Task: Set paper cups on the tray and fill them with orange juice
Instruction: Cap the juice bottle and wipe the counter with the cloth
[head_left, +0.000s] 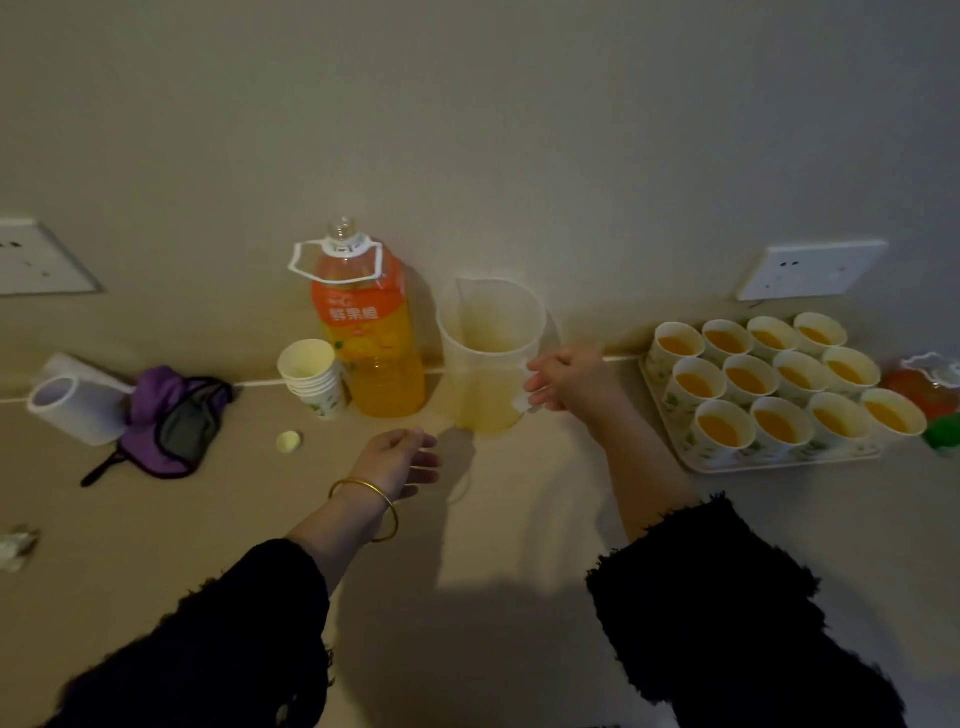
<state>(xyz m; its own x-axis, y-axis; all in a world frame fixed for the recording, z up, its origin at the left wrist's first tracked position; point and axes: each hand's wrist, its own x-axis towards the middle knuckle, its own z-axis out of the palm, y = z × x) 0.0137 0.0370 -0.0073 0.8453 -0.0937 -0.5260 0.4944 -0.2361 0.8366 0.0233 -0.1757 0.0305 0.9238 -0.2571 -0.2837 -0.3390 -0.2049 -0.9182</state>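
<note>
Twelve paper cups (750, 378) are seen on the tray (779, 464), set in three rows of four, rim close to rim. They are white with a green leaf print on the sides. Each is filled with orange juice (721, 431) to somewhat below the rim. The tray is laid on the desk (519, 519) at 3 o'clock from the jug (491, 353), with its far edge near the wall (519, 130).

The jug, of clear plastic, is stood upright mid-desk, and only a shallow pale-yellow remnant is held at its bottom. Its handle, on the 3 o'clock side, is wrapped by the curled fingers of the right grip (566, 382). The left grip (400, 457) is held over the desk at 7 o'clock from the jug, fingers loosely bent and slightly spread, with nothing pinched. A gold bangle (369, 506) is worn at its wrist.

Just beside the jug at 9 o'clock an uncapped bottle (374, 338) with an orange label is stood, and juice is seen in it. A stack (311, 379) of empty cups is placed against the bottle's 9 o'clock side. A pale cap (289, 441) is laid at 6 o'clock from the stack. Farther out at 9 o'clock a purple cloth (171, 415) and a tape roll (62, 405) are found. A second bottle (930, 389) is cut off by the frame edge at 3 o'clock from the tray.
</note>
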